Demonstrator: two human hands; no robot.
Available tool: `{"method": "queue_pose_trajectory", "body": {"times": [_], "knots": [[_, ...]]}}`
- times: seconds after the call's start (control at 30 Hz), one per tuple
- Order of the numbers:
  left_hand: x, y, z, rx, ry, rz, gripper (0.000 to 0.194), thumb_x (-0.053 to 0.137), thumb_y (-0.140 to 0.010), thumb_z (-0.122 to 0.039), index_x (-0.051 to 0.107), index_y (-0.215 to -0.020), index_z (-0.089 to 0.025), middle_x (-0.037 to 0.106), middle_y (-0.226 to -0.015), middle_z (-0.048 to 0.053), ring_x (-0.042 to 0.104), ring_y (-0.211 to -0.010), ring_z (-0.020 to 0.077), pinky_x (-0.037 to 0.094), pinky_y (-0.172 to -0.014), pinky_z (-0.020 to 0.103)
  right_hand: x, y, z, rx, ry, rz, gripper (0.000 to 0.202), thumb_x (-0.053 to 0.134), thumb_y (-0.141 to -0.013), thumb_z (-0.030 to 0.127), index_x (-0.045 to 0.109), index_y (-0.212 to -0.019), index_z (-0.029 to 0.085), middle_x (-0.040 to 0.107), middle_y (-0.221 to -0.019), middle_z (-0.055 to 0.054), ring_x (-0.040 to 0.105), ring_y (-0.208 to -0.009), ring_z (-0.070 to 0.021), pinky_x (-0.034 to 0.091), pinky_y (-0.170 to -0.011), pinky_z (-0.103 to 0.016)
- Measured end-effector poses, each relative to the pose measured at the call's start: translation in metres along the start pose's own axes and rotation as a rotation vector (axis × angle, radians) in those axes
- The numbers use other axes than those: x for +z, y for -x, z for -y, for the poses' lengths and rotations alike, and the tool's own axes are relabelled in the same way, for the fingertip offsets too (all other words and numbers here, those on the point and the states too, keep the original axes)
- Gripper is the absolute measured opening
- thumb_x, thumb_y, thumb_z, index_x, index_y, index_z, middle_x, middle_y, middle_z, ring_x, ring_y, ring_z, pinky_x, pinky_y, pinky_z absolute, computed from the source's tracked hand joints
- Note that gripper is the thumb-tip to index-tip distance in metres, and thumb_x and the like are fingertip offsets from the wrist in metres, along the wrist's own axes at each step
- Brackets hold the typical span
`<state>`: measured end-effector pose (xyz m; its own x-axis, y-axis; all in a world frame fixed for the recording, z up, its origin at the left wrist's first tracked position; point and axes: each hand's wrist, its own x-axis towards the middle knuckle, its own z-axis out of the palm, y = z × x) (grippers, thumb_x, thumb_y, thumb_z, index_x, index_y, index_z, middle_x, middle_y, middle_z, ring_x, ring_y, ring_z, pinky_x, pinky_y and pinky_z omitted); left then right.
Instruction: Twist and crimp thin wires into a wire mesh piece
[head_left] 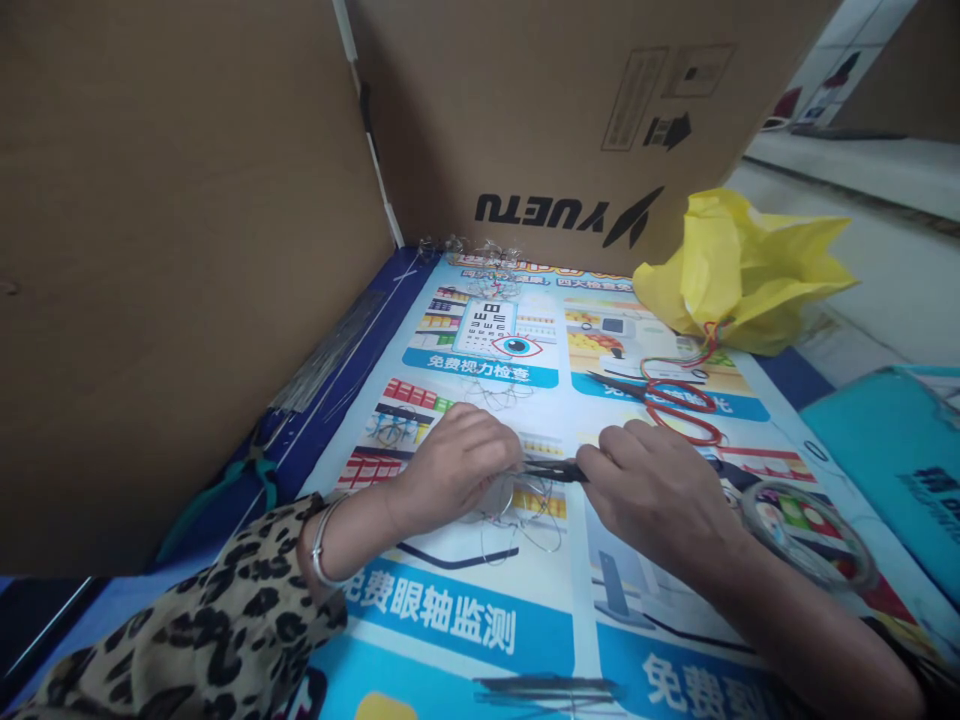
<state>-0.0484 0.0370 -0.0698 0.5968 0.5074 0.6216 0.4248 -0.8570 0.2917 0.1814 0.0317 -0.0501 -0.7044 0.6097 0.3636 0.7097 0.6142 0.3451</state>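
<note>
**Wire work at the poster-covered tabletop**

Leopard-print sleeve point(187, 620), lower left, nearest the camera; a silver bangle point(319, 545) sits at its wrist.

Left hand point(454, 465): fingers curled and pressed together, pinching a piece of thin wire point(525, 515) whose loops trail onto the tabletop point(465, 610) just below both hands.

Right hand point(656, 490): fingers closed round dark pliers point(551, 468), the tips meeting the wire just beside the left fingers.

Progress, as judged: the wire is partly looped, with loose ends still showing; shaping looks mid-way, not finished.

Around: red-handled scissors point(675, 400) behind the right hand; a yellow plastic bag point(739, 270) further back; a coil of clear material point(810, 530) to the right; a bundle of straight wires point(330, 350) along the left; small clear pieces point(480, 248) at the foot of the cardboard box point(570, 110); dark tweezers point(547, 688) at the near edge.
</note>
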Motion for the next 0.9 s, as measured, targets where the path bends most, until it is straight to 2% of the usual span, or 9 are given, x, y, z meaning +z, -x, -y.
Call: {"method": "queue_pose_trajectory", "body": {"times": [0.27, 0.47, 0.9], "knots": [[-0.0021, -0.0003, -0.0009, -0.001, -0.027, 0.05, 0.013, 0.039, -0.088, -0.013, 0.051, -0.086, -0.019, 0.062, -0.082, 0.002, 0.052, -0.078, 0.0139, 0.035, -0.074, 0.03, -0.0012, 0.0002, -0.004, -0.041, 0.06, -0.042, 0.015, 0.051, -0.077, 0.015, 0.053, -0.064, 0.021, 0.045, -0.059, -0.002, 0.032, -0.062, -0.0173, 0.015, -0.058, -0.032], [-0.0027, -0.0007, -0.0007, -0.009, -0.04, 0.07, 0.013, 0.039, -0.087, -0.013, 0.051, -0.086, -0.019, 0.062, -0.083, 0.001, 0.053, -0.079, 0.0137, 0.035, -0.074, 0.03, -0.0023, -0.0015, -0.0031, -0.024, -0.035, 0.063, 0.015, 0.052, -0.076, 0.015, 0.053, -0.062, 0.02, 0.048, -0.062, -0.004, 0.034, -0.063, -0.017, 0.017, -0.059, -0.032], [-0.0019, -0.0022, -0.0008, -0.016, -0.039, 0.167, 0.013, 0.042, -0.084, -0.009, 0.053, -0.083, -0.017, 0.06, -0.08, 0.003, 0.051, -0.077, 0.0144, 0.039, -0.069, 0.027, -0.0074, -0.0024, -0.001, -0.061, 0.075, 0.057, 0.012, 0.05, -0.079, 0.012, 0.055, -0.07, 0.02, 0.049, -0.064, -0.004, 0.035, -0.064, -0.0187, 0.016, -0.058, -0.033]]}}
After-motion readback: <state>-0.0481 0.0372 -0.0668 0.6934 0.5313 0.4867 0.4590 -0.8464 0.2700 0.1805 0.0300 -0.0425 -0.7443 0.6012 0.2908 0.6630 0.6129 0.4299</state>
